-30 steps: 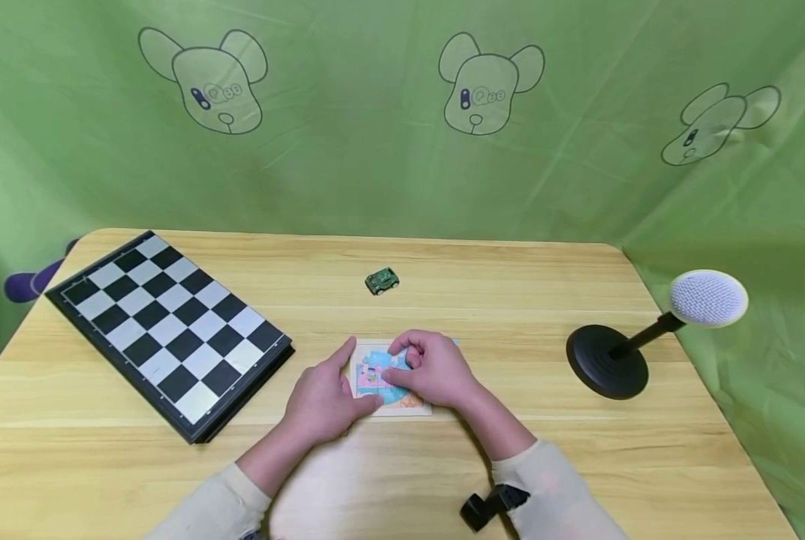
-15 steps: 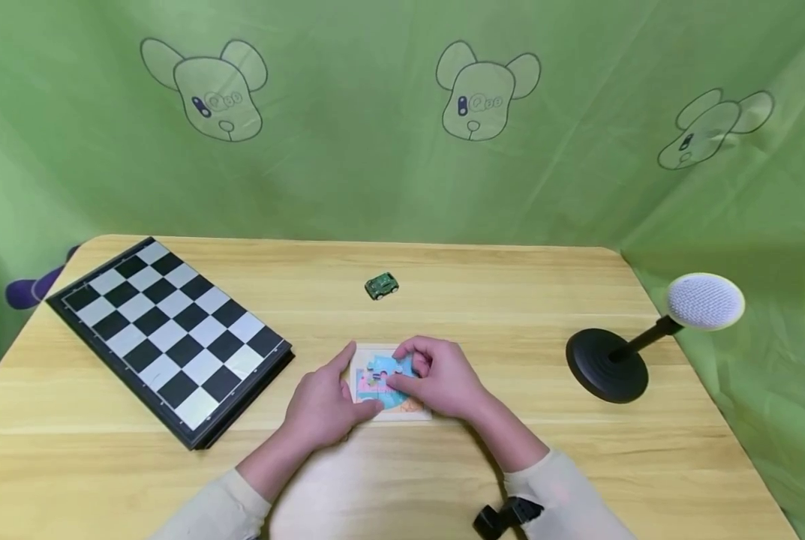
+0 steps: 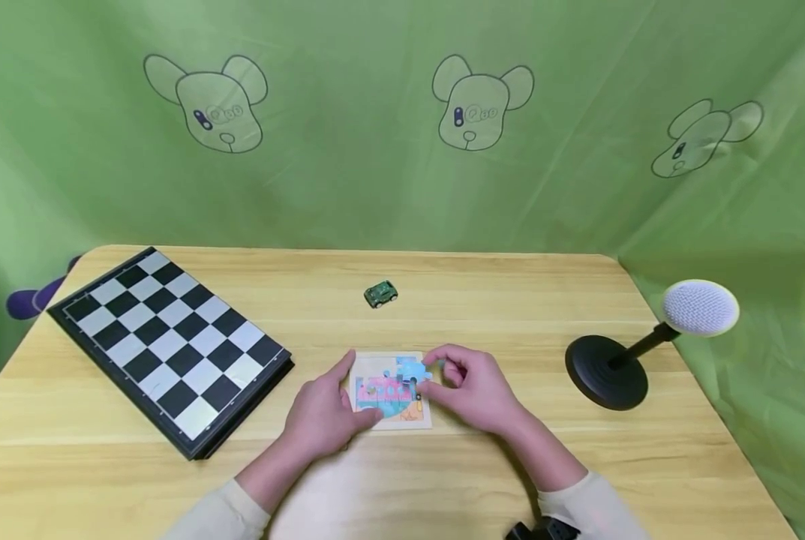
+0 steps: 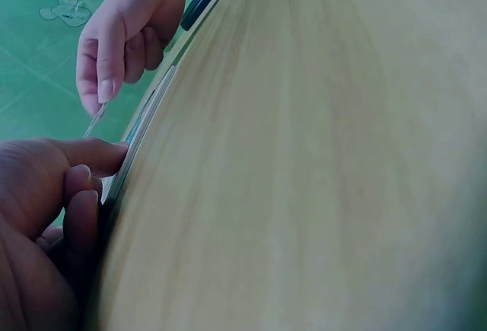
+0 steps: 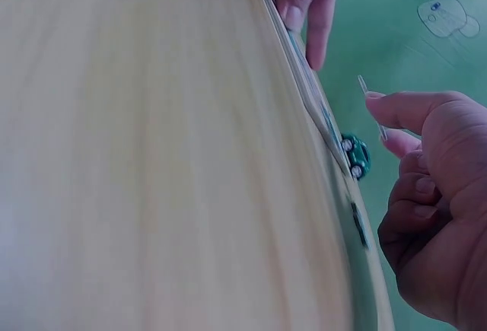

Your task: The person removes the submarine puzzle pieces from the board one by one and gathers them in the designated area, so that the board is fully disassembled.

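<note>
In the head view a small jigsaw puzzle board [image 3: 371,365] with a pale frame lies flat on the table. Pink, blue and orange pieces fill its lower part; its upper left shows bare backing. My left hand [image 3: 324,405] grips the board's left side, thumb on the front edge and index finger at the far left corner. Between thumb and index finger my right hand [image 3: 473,386] pinches a blue puzzle piece [image 3: 412,372]. The right wrist view shows this thin puzzle piece [image 5: 362,84] seen edge-on, raised above the board, with the other fingers curled into the palm.
A black-and-white chessboard [image 3: 172,330] lies at the left. Behind the puzzle sits a small green toy car [image 3: 380,294]. At the right stands a white round-headed thing [image 3: 701,307] on a black base [image 3: 605,373]. A green curtain [image 3: 348,165] hangs behind the wooden table [image 3: 375,495].
My right hand has moved right from over the middle of the board, carrying the blue puzzle piece. My left hand keeps its grip on the board. The head view has tilted up slightly.
</note>
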{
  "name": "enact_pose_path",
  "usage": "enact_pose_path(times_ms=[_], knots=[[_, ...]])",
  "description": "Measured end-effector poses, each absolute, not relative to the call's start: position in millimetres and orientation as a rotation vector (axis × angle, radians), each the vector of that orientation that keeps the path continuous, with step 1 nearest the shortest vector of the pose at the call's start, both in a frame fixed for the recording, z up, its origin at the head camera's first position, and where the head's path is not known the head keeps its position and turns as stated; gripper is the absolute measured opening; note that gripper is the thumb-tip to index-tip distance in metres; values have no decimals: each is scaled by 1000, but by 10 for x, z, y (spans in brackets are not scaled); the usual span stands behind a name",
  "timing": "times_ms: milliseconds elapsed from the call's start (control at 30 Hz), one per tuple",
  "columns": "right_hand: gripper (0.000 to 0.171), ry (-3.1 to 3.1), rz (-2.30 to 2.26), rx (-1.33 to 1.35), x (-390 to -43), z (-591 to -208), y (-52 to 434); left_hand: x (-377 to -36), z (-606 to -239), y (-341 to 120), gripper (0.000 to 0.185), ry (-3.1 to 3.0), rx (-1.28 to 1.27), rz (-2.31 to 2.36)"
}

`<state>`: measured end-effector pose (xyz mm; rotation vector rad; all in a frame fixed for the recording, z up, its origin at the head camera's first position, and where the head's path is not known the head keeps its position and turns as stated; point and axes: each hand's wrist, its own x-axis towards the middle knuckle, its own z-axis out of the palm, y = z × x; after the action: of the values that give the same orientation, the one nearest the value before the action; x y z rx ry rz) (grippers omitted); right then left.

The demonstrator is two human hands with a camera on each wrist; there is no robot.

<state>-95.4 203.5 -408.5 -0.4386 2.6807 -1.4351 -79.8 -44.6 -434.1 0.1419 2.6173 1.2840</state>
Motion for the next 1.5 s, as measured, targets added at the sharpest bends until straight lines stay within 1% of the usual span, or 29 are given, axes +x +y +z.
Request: enact_pose_path(times_ms=[533, 767, 967, 1267, 1500], knots=[[27, 2784, -1438, -336, -935, -4113, 2452, -768, -4363, -446, 104, 2607, 135, 1311], [25, 2825, -1414, -341, -934, -4086, 2589, -766, -4371, -443, 104, 2595, 133, 1317], [23, 2868, -1352, -317, -996, -4177, 2739, -767, -4369, -445, 104, 2600, 141, 1314], [23, 2898, -1285, -341, -1081, -4173, 2850, -791, -4356, -457, 103, 2626, 163, 1310], [22, 2891, -1218, -308, -1141, -4234, 2939, -802, -4358, -456, 103, 2633, 162, 1297]])
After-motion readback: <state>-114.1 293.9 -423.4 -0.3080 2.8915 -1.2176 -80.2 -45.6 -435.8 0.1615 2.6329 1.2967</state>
